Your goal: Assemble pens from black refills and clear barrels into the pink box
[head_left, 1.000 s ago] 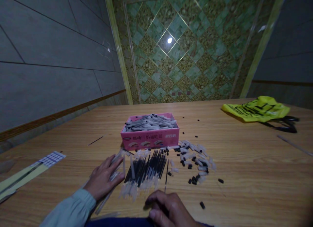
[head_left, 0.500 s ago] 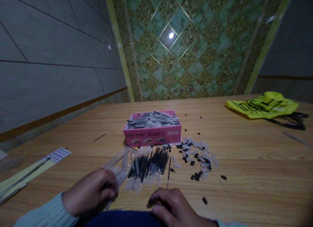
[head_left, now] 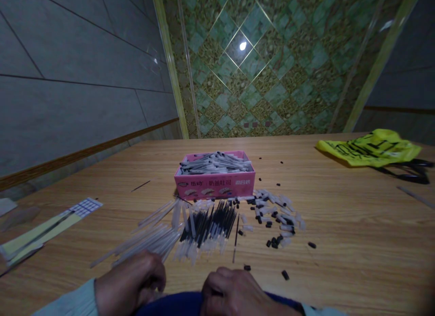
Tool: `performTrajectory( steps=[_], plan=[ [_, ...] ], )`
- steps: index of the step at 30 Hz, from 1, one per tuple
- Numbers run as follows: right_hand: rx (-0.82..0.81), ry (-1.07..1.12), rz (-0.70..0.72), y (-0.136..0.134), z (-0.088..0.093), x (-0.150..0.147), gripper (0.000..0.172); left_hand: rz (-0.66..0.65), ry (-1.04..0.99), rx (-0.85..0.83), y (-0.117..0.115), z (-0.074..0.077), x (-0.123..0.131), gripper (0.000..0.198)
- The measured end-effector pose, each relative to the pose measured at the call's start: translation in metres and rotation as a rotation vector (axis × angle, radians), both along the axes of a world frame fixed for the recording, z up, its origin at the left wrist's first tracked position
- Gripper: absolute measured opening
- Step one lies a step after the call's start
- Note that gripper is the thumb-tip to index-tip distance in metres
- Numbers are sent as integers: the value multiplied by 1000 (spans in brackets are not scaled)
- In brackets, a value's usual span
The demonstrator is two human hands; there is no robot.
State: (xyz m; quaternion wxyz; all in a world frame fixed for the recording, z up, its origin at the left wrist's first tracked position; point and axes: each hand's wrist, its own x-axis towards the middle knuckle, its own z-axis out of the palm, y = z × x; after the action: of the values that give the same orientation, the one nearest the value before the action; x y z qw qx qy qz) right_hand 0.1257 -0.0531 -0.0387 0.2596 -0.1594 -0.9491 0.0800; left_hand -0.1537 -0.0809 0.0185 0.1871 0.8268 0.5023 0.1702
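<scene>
My left hand (head_left: 136, 279) is closed at the table's near edge, fingers curled inward. A pale glint shows below its fingertips, but I cannot make out what it holds. My right hand (head_left: 234, 291) is curled in front of my dark blue clothing, its fingertips hidden. Just beyond it lies a small black cap (head_left: 247, 267). Clear thin tubes (head_left: 149, 243) spread out beyond my left hand. To their right is a bundle of thin black sticks with pale ends (head_left: 207, 225). One dark stick (head_left: 236, 239) lies apart.
A pink box (head_left: 215, 187) full of grey-white capped sticks stands behind the bundle. Short translucent sleeves and black caps (head_left: 275, 211) are scattered to its right. A yellow bag (head_left: 370, 148) lies far right. A yellow strip (head_left: 41, 236) lies left, beside the tiled wall (head_left: 84, 112).
My left hand has drawn back from the clear tubes, uncovering them. The right hand has pulled closer to my body and curled tighter. A black cap now shows beyond it. The view has shifted slightly.
</scene>
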Motion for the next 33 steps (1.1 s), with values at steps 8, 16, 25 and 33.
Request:
performTrajectory(
  steps=[8, 16, 25, 33],
  plan=[
    [-32, -7, 10, -2, -1, 1, 20, 58, 88, -38, -5, 0, 14, 8],
    [-72, -18, -25, -3, -2, 3, 19, 187, 157, -104, 21, 45, 6, 7],
    [-199, -109, -105, -8, 19, 7, 23, 725, -824, 392, 30, 104, 44, 17],
    [-156, -90, -180, 0, -7, 0, 25, 449, -1852, -765, 44, 50, 175, 17]
  ],
)
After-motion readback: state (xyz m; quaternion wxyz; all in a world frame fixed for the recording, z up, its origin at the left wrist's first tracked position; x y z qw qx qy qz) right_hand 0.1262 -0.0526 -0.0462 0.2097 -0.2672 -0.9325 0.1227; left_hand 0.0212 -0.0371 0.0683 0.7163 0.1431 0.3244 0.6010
